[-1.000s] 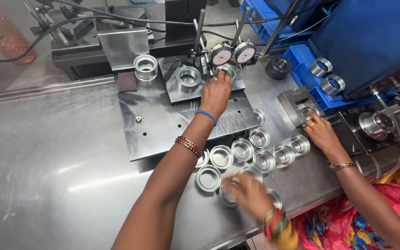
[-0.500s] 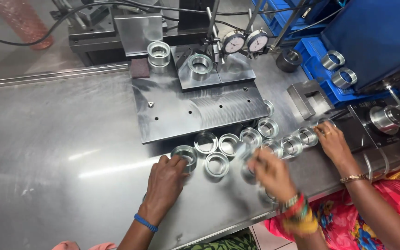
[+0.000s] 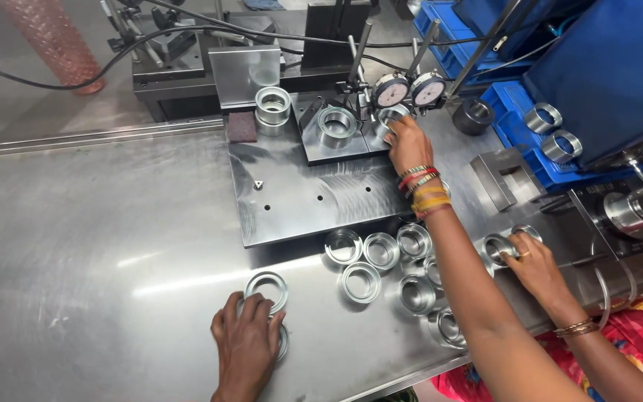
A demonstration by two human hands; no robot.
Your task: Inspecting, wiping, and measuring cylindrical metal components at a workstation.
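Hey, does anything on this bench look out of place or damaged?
Nothing looks spilled or damaged. The metal rings lie loosely clustered on the steel table rather than in rows, and one ring sits apart at the fingertips of the left hand.

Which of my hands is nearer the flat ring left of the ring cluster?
Left. The left hand rests its fingertips on the near rim of the flat ring. The right hand is out of view; a co-worker's hands are farther right.

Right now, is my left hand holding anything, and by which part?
Left hand lies over one metal ring, fingertips on the near rim of a second ring; both flat on the table. Grip cannot be told.
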